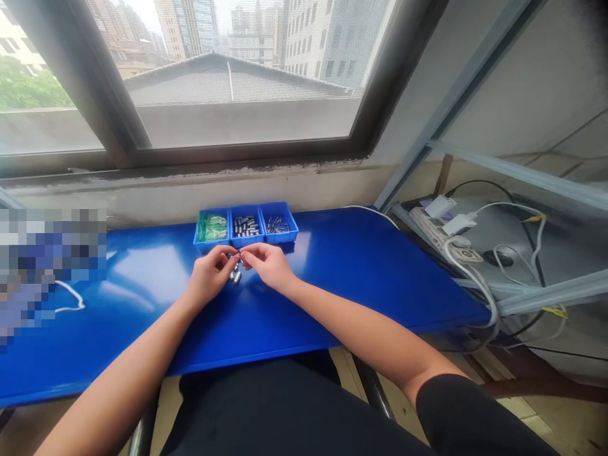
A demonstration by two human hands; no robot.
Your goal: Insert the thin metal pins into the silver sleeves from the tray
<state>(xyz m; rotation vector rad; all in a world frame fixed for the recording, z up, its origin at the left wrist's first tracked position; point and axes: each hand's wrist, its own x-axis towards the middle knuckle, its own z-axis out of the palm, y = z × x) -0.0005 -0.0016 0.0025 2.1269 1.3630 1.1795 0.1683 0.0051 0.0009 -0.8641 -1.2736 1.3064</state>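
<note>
My left hand (211, 273) and my right hand (272, 266) meet over the blue table, thumbs and fingers pinched together. Between their fingertips is a small dark metal part (239, 255), mostly covered by the fingers, so its exact kind cannot be made out. Small silvery metal pieces (237, 277) show just below the fingertips, close to the left hand. Right behind the hands stand three joined blue bins. The left bin (212, 244) contains green wrapping with pale pieces, the middle bin (247, 241) short metal cylinders (246, 225), and the right bin (283, 238) thin metal pins or screws (276, 225).
The blue table (361, 272) runs along a wall below a window (247, 76). At the right, a metal frame (456, 95) rises beside a power strip (446, 234) with white chargers and loose cables. A white cord (71, 294) lies at the left, near a blurred-out area.
</note>
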